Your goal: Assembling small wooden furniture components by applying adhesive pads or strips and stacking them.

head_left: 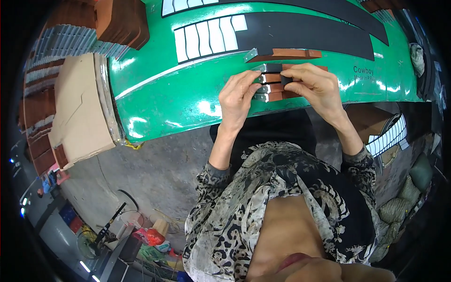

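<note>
Several brown strips (277,96) with silvery metal ends lie side by side near the front edge of the green table. My left hand (235,98) pinches the metal ends of the middle strips between thumb and fingers. My right hand (317,87) is closed on a small black patch (286,81), held against the middle strips. A similar black patch (274,67) covers part of the farthest strip. Just beyond the row, one more brown strip (286,54) lies apart. Farther back is a long black sheet (305,36) with white backing (204,40) exposed at its left.
Stacks of brown strips (120,23) stand at the back left, beside a cardboard sheet (82,103). A second black sheet (324,9) lies at the far edge of the green table (164,108). Below the table at right sits a box (369,115).
</note>
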Motion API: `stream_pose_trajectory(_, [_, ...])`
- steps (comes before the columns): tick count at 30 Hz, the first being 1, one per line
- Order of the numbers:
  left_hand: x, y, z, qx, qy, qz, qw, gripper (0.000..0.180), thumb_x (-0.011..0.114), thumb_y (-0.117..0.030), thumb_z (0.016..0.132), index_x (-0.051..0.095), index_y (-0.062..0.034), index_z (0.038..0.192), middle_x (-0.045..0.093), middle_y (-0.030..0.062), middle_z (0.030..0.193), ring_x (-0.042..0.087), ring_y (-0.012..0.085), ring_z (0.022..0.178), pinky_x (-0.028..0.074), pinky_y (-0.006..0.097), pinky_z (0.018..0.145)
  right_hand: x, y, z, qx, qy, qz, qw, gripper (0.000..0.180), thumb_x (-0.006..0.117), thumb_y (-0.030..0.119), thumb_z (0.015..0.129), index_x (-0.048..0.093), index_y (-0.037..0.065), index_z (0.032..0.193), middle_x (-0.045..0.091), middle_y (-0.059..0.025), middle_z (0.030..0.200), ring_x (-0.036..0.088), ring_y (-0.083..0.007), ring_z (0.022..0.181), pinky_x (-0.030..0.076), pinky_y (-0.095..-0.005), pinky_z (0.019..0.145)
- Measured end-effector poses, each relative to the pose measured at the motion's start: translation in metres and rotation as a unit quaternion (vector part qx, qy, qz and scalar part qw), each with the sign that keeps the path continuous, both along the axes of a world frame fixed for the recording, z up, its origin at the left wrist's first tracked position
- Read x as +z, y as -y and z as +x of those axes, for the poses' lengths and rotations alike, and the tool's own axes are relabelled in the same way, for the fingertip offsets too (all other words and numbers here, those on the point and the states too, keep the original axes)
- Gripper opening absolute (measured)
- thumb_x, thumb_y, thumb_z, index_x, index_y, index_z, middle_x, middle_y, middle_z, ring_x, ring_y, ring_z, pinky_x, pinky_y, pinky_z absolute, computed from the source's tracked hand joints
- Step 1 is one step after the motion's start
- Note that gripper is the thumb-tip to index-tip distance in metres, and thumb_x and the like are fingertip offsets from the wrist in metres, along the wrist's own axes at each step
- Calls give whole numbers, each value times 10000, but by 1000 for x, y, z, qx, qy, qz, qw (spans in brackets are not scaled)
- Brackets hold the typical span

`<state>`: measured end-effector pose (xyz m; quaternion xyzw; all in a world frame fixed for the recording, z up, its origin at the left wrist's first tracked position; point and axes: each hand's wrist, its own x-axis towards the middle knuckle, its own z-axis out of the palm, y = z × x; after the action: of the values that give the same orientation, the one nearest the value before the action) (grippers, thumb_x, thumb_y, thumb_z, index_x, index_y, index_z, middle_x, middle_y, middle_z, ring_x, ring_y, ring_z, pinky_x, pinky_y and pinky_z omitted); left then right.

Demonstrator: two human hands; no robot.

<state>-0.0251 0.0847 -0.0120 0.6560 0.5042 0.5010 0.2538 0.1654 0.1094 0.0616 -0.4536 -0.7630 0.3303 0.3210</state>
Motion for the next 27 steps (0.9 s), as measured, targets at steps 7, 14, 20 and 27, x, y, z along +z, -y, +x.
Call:
stream_pose_trajectory(7, [1,3,4,13,-22,25,999,300,712,36,694,638,-32,977,644,103,949,633,201,800,515,277,636,-2,3,0,-25,14,-39,999,245,700,58,747,651,13,984,651,-103,934,630,-173,707,516,-273,604])
stream_pose_trajectory(14, [1,6,5,11,-26,15,999,275,700,45,696,623,-17,952,644,105,935,625,211,773,507,289,637,-2,3,-1,13,40,18,999,224,674,53,758,651,30,979,624,-94,928,624,-217,717,516,-288,622])
stream_pose_trajectory(20, [2,-2,1,-12,-11,14,1000,269,694,46,690,637,-18,945,656,107,924,631,224,801,508,290,652,-4,-3,-8,39,32,47,998,219,675,51,752,649,28,968,615,-92,907,623,-225,741,518,-299,629])
stream_pose_trajectory(27, [2,-7,3,-11,-20,33,999,274,692,39,697,642,-26,958,658,106,934,635,234,821,509,297,658,-3,9,-7,64,45,37,996,231,680,37,738,650,30,966,613,-83,900,624,-223,756,531,-310,647])
